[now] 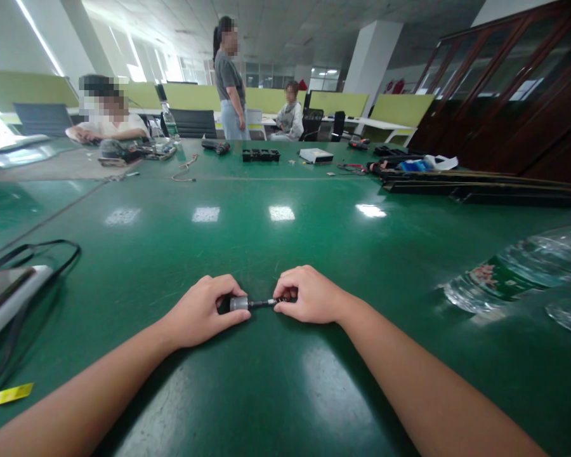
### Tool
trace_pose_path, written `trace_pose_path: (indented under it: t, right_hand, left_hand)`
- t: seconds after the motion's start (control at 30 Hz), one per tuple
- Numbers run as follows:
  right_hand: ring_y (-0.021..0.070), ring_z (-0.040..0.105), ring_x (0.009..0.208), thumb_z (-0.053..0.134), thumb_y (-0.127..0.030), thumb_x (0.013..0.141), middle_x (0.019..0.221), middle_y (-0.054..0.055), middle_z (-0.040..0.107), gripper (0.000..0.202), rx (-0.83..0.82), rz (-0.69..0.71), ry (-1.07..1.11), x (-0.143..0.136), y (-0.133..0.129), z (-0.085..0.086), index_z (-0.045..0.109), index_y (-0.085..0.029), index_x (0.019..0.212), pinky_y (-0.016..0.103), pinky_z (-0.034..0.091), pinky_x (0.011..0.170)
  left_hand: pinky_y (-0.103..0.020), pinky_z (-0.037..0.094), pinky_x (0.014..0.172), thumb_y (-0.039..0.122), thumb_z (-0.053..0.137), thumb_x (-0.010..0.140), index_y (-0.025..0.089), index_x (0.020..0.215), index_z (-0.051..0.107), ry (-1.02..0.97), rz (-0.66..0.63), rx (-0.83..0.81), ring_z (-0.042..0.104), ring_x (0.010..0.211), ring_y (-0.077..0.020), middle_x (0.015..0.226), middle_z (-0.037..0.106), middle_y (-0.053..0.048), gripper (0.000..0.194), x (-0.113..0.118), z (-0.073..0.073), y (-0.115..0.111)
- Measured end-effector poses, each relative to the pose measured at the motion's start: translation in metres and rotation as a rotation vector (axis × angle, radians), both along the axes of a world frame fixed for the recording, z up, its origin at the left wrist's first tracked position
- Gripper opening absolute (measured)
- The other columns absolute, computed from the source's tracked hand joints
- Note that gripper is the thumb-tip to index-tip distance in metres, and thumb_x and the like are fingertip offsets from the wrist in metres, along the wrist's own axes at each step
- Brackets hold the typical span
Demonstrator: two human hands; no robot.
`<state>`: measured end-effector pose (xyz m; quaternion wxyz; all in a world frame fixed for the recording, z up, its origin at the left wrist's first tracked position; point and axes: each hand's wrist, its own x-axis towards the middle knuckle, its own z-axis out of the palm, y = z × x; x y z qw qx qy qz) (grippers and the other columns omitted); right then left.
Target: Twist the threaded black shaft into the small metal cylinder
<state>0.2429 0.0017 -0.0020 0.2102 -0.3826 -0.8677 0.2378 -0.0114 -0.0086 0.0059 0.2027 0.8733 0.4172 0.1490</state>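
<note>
A grey cylinder (pixel 239 304) with a thin shaft (pixel 261 303) sits well short of the green table's (pixel 285 244) far edge. Forearms (pixel 128 358) converging, the left hand (pixel 204 309) grips the cylinder, the right hand (pixel 311 296) pinches the shaft's end. 3 people (pixel 229 82) occupy the room beyond.

bottle (pixel 518 270) right of right hand (pixel 309 295)
</note>
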Motion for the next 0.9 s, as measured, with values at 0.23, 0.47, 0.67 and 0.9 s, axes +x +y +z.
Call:
trace_pose_path:
  t: [0.23,0.47,0.67,0.9]
  right_hand:
    - [0.0131,0.061,0.076,0.070,-0.008,0.070,0.086,0.001,0.069,0.039,-0.024,0.061,0.174,-0.018,-0.008,-0.008,0.069,-0.018,0.108,0.026,0.048,0.075]
    - [0.0131,0.062,0.076,0.065,-0.007,0.074,0.086,0.001,0.069,0.038,-0.049,0.043,0.213,-0.019,-0.007,-0.013,0.068,-0.019,0.110,0.026,0.049,0.076]
    - [0.0132,0.063,0.075,0.065,-0.006,0.073,0.086,0.001,0.071,0.038,-0.061,0.027,0.208,-0.019,-0.007,-0.012,0.068,-0.018,0.110,0.026,0.050,0.075]
    - [0.0144,0.065,0.078,0.065,-0.009,0.076,0.089,0.002,0.072,0.037,-0.062,0.004,0.219,-0.020,-0.008,-0.010,0.067,-0.020,0.111,0.029,0.050,0.079]
  left_hand:
    - [-0.029,0.038,0.072,0.045,0.066,0.085,0.021,0.093,0.064,-0.014,-0.016,0.021,0.058,0.075,-0.0169,0.084,0.064,0.001,0.026,0.001,-0.001,0.000]
    - [-0.029,0.039,0.072,0.045,0.070,0.081,0.021,0.097,0.065,-0.029,0.001,0.021,0.057,0.074,-0.0170,0.085,0.065,0.000,0.030,0.002,-0.001,-0.002]
    - [-0.028,0.038,0.067,0.047,0.060,0.089,0.021,0.102,0.067,-0.049,0.011,-0.010,0.056,0.070,-0.0156,0.082,0.066,0.000,0.030,0.003,0.002,-0.003]
    - [-0.030,0.039,0.078,0.045,0.064,0.087,0.021,0.103,0.066,-0.050,-0.016,0.009,0.061,0.083,-0.0179,0.093,0.069,-0.001,0.029,0.002,-0.001,-0.003]
